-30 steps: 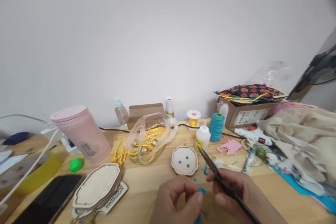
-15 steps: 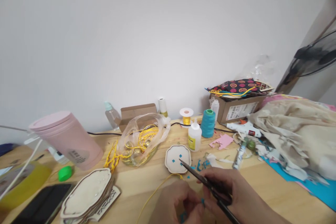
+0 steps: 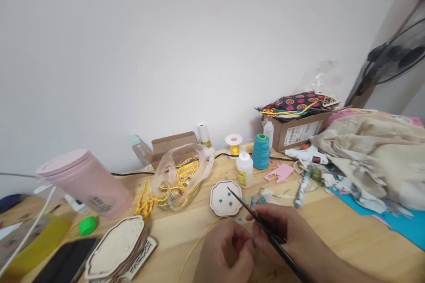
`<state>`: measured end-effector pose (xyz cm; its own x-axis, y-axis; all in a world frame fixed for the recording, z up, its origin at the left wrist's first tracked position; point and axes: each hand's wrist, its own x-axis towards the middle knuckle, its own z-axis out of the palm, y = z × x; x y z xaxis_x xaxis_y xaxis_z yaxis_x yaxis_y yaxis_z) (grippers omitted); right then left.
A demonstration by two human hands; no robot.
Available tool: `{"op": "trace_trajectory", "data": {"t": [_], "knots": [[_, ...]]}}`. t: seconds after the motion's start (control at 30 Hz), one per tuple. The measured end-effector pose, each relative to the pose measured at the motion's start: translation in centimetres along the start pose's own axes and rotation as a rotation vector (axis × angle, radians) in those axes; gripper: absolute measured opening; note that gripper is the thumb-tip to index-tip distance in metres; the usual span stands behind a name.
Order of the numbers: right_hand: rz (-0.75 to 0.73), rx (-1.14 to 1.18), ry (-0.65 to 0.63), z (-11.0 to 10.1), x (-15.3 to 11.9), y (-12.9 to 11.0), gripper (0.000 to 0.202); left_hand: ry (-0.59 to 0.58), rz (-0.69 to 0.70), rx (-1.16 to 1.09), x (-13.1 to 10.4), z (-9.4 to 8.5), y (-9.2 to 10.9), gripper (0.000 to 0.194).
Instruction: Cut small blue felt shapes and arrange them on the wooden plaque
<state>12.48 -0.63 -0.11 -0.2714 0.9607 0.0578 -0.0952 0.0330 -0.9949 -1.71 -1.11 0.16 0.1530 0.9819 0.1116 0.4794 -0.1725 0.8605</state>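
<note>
My right hand (image 3: 282, 230) is closed around a pair of dark, pointed tweezers (image 3: 255, 217), whose tip reaches over the small cream scalloped plaque (image 3: 219, 191). Several tiny blue pieces (image 3: 230, 204) lie on that plaque. Low in the view, my left hand (image 3: 226, 250) is pinched, its fingertips meeting those of my right hand. Whatever sits between the left fingertips is too small or hidden to name. A yellow cord (image 3: 199, 239) runs from the plaque's lower edge past my left hand. Blue scraps (image 3: 253, 202) lie just beyond my right hand.
A glue bottle (image 3: 245, 170) and a blue thread cone (image 3: 261, 152) stand behind the plaque. At left are stacked plaques (image 3: 116, 245), a phone (image 3: 64, 260) and a pink tumbler (image 3: 88, 183). To the right lie a glue gun (image 3: 308, 154) and crumpled cloth (image 3: 368, 154).
The blue bit seen at my left fingertips is no longer visible. The tweezers have tilted slightly, their tip now higher over the plaque. The view has shifted a little.
</note>
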Motion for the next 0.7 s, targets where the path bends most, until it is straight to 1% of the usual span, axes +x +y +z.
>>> {"op": "trace_trajectory", "data": {"t": [0.1,0.2,0.4,0.53,0.7], "knots": [[0.001,0.025,-0.016,-0.1,0.1,0.7,0.021,-0.021,-0.018,-0.045,0.0,0.0,0.0,0.012],[0.014,0.052,-0.021,-0.3,0.1,0.7,0.018,-0.047,-0.029,-0.101,0.0,0.0,-0.2,0.016],[0.084,0.193,0.079,-0.6,0.3,-0.1,0.024,-0.063,-0.023,-0.26,0.2,0.5,-1.5,0.02],[0.036,0.168,0.101,-0.5,0.4,-0.2,0.025,-0.04,-0.082,-0.283,0.3,0.9,-1.9,0.022],[0.002,0.084,0.09,-0.6,0.5,-0.1,0.02,-0.017,-0.124,-0.376,0.4,0.5,-1.0,0.022]]}}
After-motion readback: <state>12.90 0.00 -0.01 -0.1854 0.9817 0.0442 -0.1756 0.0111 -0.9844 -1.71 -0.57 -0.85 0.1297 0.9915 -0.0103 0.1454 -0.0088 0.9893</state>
